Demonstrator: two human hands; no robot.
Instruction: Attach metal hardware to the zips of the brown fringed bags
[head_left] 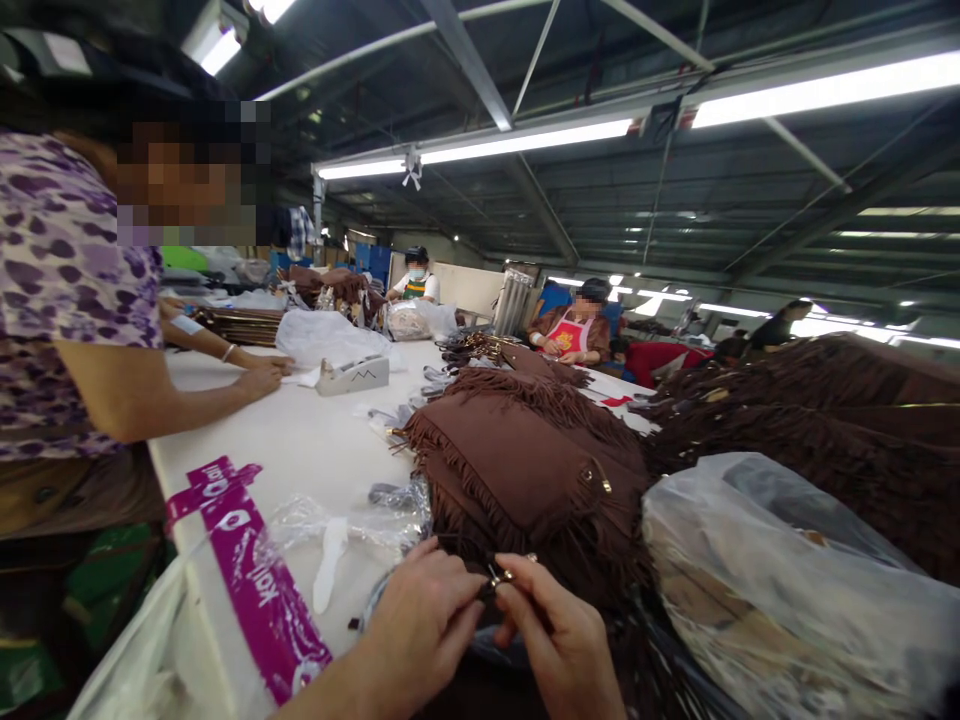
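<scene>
My right hand (559, 635) pinches a small gold-coloured metal clasp (501, 577) between thumb and fingertips. Close against it, my left hand (424, 615) is closed, thumb and forefinger pressed together on the dark end of what looks like a strap beside the clasp; its exact shape is too small to make out. Just beyond both hands lies a stack of brown fringed bags (502, 450), the top one with a gold fitting (600, 476) on it. My wrists partly cover the dark material below.
On the white table (202, 385) are purple printed tape (259, 575), a white plastic strip (330, 562), clear film and a tape dispenser (354, 375). A co-worker in a patterned top (75, 290) leans in at left. A filled plastic bag (795, 580) and a brown heap (825, 400) stand right.
</scene>
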